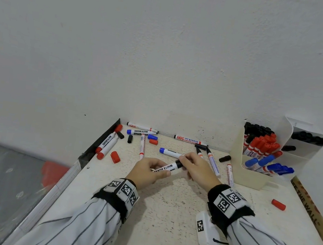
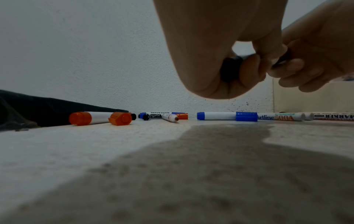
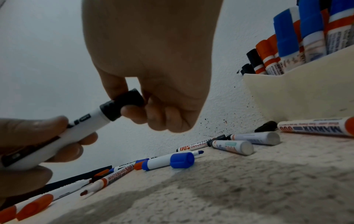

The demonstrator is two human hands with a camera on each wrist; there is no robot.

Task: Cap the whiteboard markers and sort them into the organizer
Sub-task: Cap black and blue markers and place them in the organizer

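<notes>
A white marker (image 1: 167, 167) (image 3: 80, 128) with black ends is held above the table between both hands. My left hand (image 1: 150, 171) (image 2: 226, 65) grips its barrel. My right hand (image 1: 194, 165) (image 3: 145, 97) pinches the black cap (image 3: 122, 106) (image 1: 179, 164), which sits on the marker's tip end. The cream organizer (image 1: 253, 174) (image 3: 298, 97) stands at the back right, holding black, red and blue capped markers in separate sections. Several uncapped markers and loose caps lie on the white table (image 1: 163, 217), among them a blue marker (image 1: 169, 152) (image 3: 162, 161) just behind my hands.
Loose red caps (image 1: 115, 156) (image 1: 278, 204), black caps (image 1: 224, 158) (image 1: 130, 139) and a blue cap (image 1: 152, 137) lie scattered. The white wall is close behind the table. A white tagged block (image 1: 206, 230) lies by my right wrist. The table drops off at the left edge.
</notes>
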